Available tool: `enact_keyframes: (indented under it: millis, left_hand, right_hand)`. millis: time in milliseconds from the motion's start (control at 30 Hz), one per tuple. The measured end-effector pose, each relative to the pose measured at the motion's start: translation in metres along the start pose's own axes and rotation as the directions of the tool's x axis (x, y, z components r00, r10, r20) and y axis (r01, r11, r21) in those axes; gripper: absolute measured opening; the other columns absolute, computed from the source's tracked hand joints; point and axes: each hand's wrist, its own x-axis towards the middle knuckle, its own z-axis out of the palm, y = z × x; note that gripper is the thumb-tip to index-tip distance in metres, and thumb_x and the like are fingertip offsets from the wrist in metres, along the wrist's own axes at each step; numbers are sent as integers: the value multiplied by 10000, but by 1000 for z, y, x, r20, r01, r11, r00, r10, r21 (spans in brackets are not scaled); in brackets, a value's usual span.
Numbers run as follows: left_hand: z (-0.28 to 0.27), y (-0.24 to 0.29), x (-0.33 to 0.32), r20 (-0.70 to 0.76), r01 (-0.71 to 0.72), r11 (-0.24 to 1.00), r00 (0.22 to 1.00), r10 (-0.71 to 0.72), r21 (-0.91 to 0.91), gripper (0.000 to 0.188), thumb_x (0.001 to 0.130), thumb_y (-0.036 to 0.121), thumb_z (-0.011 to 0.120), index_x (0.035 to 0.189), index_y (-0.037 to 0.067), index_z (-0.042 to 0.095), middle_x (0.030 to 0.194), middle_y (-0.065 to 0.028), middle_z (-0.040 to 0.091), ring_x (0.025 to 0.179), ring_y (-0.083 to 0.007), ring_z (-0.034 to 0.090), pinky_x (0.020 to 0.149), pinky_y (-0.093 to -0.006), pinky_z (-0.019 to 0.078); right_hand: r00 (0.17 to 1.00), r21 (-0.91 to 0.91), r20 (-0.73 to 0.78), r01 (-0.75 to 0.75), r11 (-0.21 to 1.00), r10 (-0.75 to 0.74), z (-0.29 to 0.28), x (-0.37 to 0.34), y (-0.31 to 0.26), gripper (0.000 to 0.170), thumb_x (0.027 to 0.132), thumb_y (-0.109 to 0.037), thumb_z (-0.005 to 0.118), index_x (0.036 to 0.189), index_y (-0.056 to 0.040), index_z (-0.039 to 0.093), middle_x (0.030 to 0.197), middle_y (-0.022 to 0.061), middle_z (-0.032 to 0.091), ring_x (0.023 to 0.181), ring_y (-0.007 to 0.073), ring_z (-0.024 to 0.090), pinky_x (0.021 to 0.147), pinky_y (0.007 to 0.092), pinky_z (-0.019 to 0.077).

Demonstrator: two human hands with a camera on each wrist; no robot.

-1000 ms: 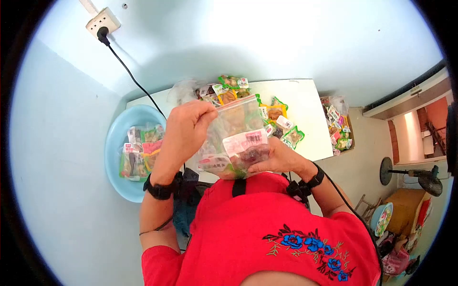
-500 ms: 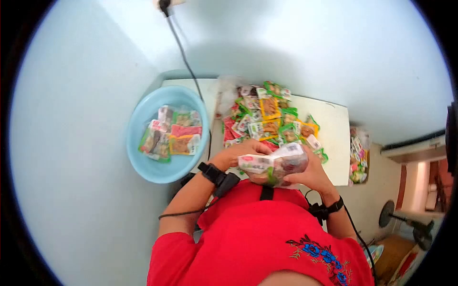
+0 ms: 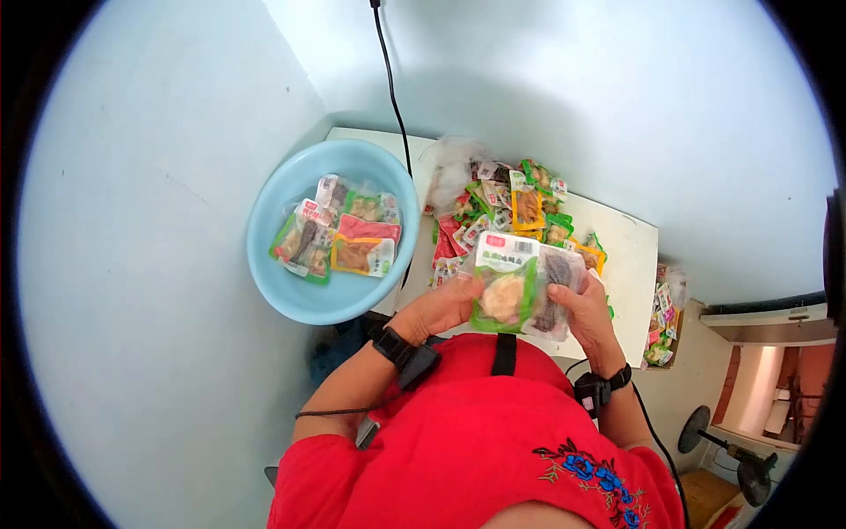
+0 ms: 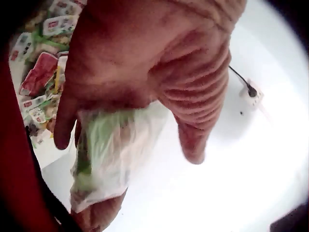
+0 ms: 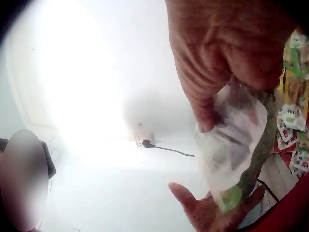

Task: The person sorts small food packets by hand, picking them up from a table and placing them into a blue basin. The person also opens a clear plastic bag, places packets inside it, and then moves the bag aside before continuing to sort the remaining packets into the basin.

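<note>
A clear bag of snack packets (image 3: 507, 295), one green-edged and one dark, is held upright in front of the red shirt. My right hand (image 3: 589, 313) grips its right side, thumb pressed on the front. At its left edge is my left hand (image 3: 445, 304), fingers behind the bag. In the left wrist view the left hand (image 4: 149, 63) has its thumb raised off the bag (image 4: 116, 150), fingers extended. The right wrist view shows the right hand (image 5: 231, 53) gripping the bag (image 5: 231, 145), the left hand (image 5: 207, 210) spread below it.
A blue basin (image 3: 330, 304) with several filled bags stands on the left of the white table (image 3: 636, 264). Many small packets (image 3: 529, 212) are heaped behind the held bag, beside clear plastic bags (image 3: 454, 167). A box of packets (image 3: 663, 326) is at the right; a black cord (image 3: 388, 79) hangs by the basin.
The left hand has come down from the bag's top to its left side. The bag has been turned so its packets face up. The head view has shifted towards the basin.
</note>
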Motion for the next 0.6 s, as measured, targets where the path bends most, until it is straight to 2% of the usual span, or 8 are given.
enact_keyframes:
  millis: [33,133,233,300,367,433,533,600]
  left_hand:
    - [16,8,-1,-113,-23,990,993,39,140,592,893,259,697,1384,42,445,1350,-117,540,1198,-235,566,998,-416,479]
    - [19,16,-4,-363,-8,975,927,90,222,564,831,110,744,1329,24,494,1242,-99,609,1093,-200,619,916,-366,531]
    - [22,50,-38,-448,-26,949,877,172,314,465,853,81,704,1276,12,523,1182,-91,633,1028,-194,641,867,-355,552]
    - [30,74,-62,-528,-248,901,742,413,355,473,840,40,708,1271,30,512,1142,-92,638,980,-201,654,822,-349,575]
    - [-2,96,-98,-595,-207,896,686,419,392,411,879,96,678,1252,12,526,1167,-91,627,1027,-213,641,858,-363,566]
    - [-17,109,-123,-618,-306,855,594,515,419,423,883,110,675,1265,11,520,1163,-92,632,1031,-235,645,879,-373,561]
    - [-64,116,-164,-713,-209,920,583,389,331,418,887,101,665,1270,13,524,1164,-92,635,1041,-245,645,892,-392,557]
    - [-106,116,-186,-774,-112,963,576,264,245,423,887,90,659,1279,12,519,1197,-101,622,1061,-254,636,915,-413,546]
  right_hand:
    - [1000,-7,12,9,1000,-9,7,3,-3,453,805,-88,755,1212,7,582,1100,53,667,951,124,631,846,270,504]
    - [992,-87,97,-67,994,75,16,14,-3,450,838,-119,736,1232,19,568,1115,70,661,982,144,631,874,277,501]
    - [986,-154,142,-61,986,83,23,22,-5,472,875,-164,712,1270,30,540,1115,87,655,969,160,647,841,275,520]
    - [987,-179,150,-24,984,51,25,22,-5,496,898,-197,696,1298,35,518,1110,99,653,942,167,663,796,270,540]
    - [990,-123,111,-72,990,86,13,22,-6,475,902,-205,688,1283,31,528,1110,105,655,910,166,674,755,264,545]
    - [992,-119,42,-115,986,121,-6,22,-5,410,911,-213,669,1229,21,561,1082,107,667,873,178,687,724,259,546]
    - [990,-172,-135,-74,982,51,-43,25,13,357,917,-205,648,1187,18,580,1029,92,677,820,172,686,704,258,545]
    - [952,-61,-292,-110,992,88,-70,24,22,327,911,-181,648,1162,20,588,975,92,679,770,172,680,696,273,558]
